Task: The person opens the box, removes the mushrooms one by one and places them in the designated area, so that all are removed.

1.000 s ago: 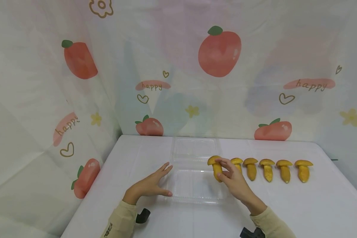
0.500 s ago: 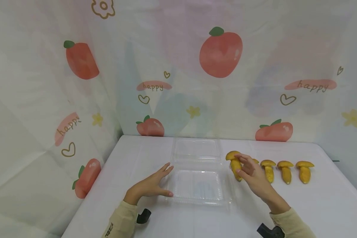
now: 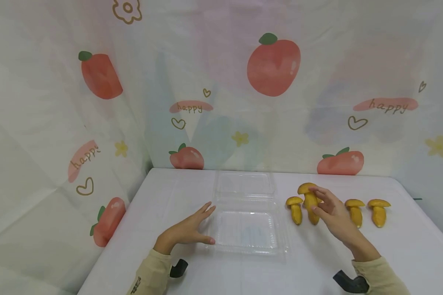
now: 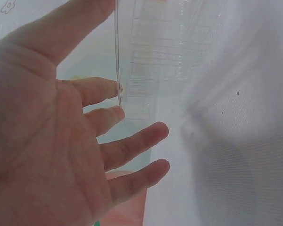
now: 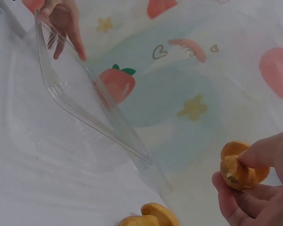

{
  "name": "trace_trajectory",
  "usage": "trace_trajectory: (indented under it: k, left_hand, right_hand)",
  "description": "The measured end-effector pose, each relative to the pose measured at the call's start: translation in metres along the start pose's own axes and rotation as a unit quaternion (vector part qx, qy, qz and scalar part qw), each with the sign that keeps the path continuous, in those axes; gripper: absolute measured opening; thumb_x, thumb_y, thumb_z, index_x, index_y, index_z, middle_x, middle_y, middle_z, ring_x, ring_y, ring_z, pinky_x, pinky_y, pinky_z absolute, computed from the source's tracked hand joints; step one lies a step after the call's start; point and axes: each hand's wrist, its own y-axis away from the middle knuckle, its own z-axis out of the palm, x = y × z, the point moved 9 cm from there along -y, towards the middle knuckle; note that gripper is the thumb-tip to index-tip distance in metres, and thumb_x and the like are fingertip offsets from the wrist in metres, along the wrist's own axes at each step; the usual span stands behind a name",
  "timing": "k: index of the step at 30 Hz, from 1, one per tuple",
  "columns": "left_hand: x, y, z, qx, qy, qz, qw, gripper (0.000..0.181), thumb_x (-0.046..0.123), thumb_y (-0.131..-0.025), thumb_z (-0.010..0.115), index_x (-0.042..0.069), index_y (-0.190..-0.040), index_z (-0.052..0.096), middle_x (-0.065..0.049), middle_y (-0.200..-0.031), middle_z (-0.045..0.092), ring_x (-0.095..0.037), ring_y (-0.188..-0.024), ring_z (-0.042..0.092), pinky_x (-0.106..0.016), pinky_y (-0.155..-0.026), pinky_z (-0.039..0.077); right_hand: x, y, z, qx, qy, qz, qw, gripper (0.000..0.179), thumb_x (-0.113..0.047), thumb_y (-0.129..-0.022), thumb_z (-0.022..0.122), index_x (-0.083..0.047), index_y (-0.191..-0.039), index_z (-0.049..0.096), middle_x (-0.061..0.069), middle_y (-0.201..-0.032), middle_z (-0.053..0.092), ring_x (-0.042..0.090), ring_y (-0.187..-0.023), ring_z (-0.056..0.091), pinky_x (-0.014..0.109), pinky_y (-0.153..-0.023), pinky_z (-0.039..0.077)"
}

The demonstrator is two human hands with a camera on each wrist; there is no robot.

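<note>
My right hand [image 3: 332, 215] pinches a yellow toy mushroom [image 3: 310, 205] by its stem between thumb and fingers, cap toward the back. In the right wrist view the held mushroom [image 5: 238, 167] shows end-on, its stem tip facing the camera. A clear plastic clamshell box [image 3: 245, 231] lies unfolded on the table, its lid [image 3: 245, 184] toward the back. At the box's left edge my left hand [image 3: 186, 230] rests with fingers spread. In the left wrist view the left hand [image 4: 56, 127] has fingertips at the clear rim [image 4: 117, 56].
One mushroom [image 3: 296, 211] lies between the box and the held one. Two others, a nearer mushroom [image 3: 355, 212] and a farther mushroom [image 3: 378, 213], lie to the right. The right hand hides part of the row. A patterned curtain [image 3: 221, 123] stands behind the white table [image 3: 409, 250].
My right hand has moved right with the mushroom, from above the box's right edge to over the row. A mushroom left of it has come into sight. The left hand stays put.
</note>
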Motion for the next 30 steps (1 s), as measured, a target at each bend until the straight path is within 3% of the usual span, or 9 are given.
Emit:
trace_trajectory:
  k: [3, 5, 10, 15, 18, 21, 24, 27, 30]
  left_hand:
    - [0.000, 0.000, 0.000, 0.000, 0.003, 0.000, 1.0000, 0.105, 0.035, -0.084, 0.083, 0.009, -0.163, 0.019, -0.016, -0.172, 0.006, -0.038, -0.158, 0.014, -0.062, -0.122, 0.025]
    - [0.000, 0.000, 0.001, -0.001, 0.005, -0.001, 1.0000, 0.105, 0.036, -0.084, 0.083, 0.010, -0.163, 0.019, -0.015, -0.172, 0.006, -0.038, -0.158, 0.013, -0.062, -0.122, 0.025]
    - [-0.001, 0.000, 0.001, -0.002, 0.009, -0.001, 1.0000, 0.105, 0.037, -0.084, 0.083, 0.012, -0.163, 0.019, -0.014, -0.172, 0.005, -0.037, -0.158, 0.013, -0.062, -0.122, 0.025]
    - [-0.001, 0.001, 0.000, -0.001, 0.010, -0.002, 1.0000, 0.105, 0.037, -0.084, 0.083, 0.012, -0.163, 0.019, -0.014, -0.172, 0.006, -0.037, -0.158, 0.013, -0.062, -0.122, 0.025]
    - [-0.002, 0.001, 0.001, -0.002, 0.010, -0.003, 0.9999, 0.105, 0.037, -0.084, 0.083, 0.012, -0.163, 0.019, -0.014, -0.172, 0.006, -0.037, -0.158, 0.013, -0.062, -0.122, 0.025]
    - [-0.001, 0.001, 0.002, -0.004, 0.009, -0.003, 0.9999, 0.105, 0.037, -0.084, 0.082, 0.011, -0.163, 0.019, -0.015, -0.172, 0.006, -0.038, -0.158, 0.013, -0.062, -0.122, 0.025]
    - [0.000, 0.001, 0.001, -0.004, 0.005, -0.001, 1.0000, 0.104, 0.037, -0.085, 0.082, 0.010, -0.163, 0.019, -0.015, -0.172, 0.006, -0.038, -0.158, 0.013, -0.062, -0.122, 0.025]
    - [0.000, 0.002, 0.001, -0.001, 0.004, -0.001, 1.0000, 0.104, 0.037, -0.084, 0.082, 0.011, -0.163, 0.019, -0.015, -0.172, 0.006, -0.038, -0.158, 0.014, -0.062, -0.122, 0.026]
    - [-0.001, 0.002, 0.001, 0.000, 0.006, -0.001, 1.0000, 0.104, 0.036, -0.084, 0.082, 0.011, -0.163, 0.019, -0.015, -0.172, 0.005, -0.037, -0.158, 0.014, -0.062, -0.122, 0.025]
  right_hand:
    - [0.001, -0.001, -0.007, 0.013, -0.011, -0.023, 0.9996, 0.049, -0.001, -0.101, 0.057, 0.002, -0.147, 0.041, -0.021, -0.145, 0.043, -0.021, -0.124, 0.035, -0.001, -0.090, 0.043]
    - [0.003, 0.000, -0.010, 0.013, -0.012, -0.029, 0.9994, 0.049, -0.001, -0.101, 0.057, 0.003, -0.147, 0.041, -0.031, -0.141, 0.039, -0.024, -0.122, 0.033, -0.002, -0.091, 0.042]
    - [0.014, 0.001, -0.019, 0.001, 0.006, -0.003, 1.0000, 0.051, -0.005, -0.102, 0.057, 0.000, -0.150, 0.038, -0.018, -0.146, 0.041, -0.022, -0.117, 0.037, 0.004, -0.086, 0.048]
    - [0.025, 0.000, -0.026, -0.003, 0.033, 0.025, 0.9991, 0.052, -0.009, -0.104, 0.055, -0.002, -0.152, 0.036, 0.018, -0.150, 0.042, 0.015, -0.124, 0.056, 0.007, -0.083, 0.051]
    - [0.029, 0.001, -0.030, -0.003, 0.040, 0.028, 0.9988, 0.053, -0.010, -0.105, 0.054, -0.002, -0.153, 0.035, 0.012, -0.152, 0.041, 0.043, -0.127, 0.049, 0.003, -0.084, 0.048]
    - [0.032, 0.003, -0.036, 0.006, 0.039, 0.017, 0.9991, 0.052, -0.009, -0.104, 0.055, -0.002, -0.152, 0.037, -0.012, -0.148, 0.042, 0.017, -0.135, 0.047, -0.001, -0.087, 0.042]
    - [0.034, 0.005, -0.044, 0.022, 0.039, 0.003, 0.9990, 0.051, -0.004, -0.103, 0.055, -0.003, -0.151, 0.038, -0.031, -0.139, 0.038, -0.016, -0.120, 0.043, -0.002, -0.086, 0.041]
    - [0.038, 0.006, -0.052, 0.037, 0.036, 0.003, 0.9987, 0.052, -0.001, -0.102, 0.054, -0.004, -0.152, 0.039, -0.030, -0.139, 0.040, -0.024, -0.113, 0.040, -0.001, -0.084, 0.044]
    - [0.044, 0.006, -0.059, 0.041, 0.046, 0.023, 0.9978, 0.054, -0.002, -0.103, 0.053, -0.007, -0.154, 0.037, -0.006, -0.151, 0.043, -0.023, -0.109, 0.040, 0.002, -0.080, 0.046]
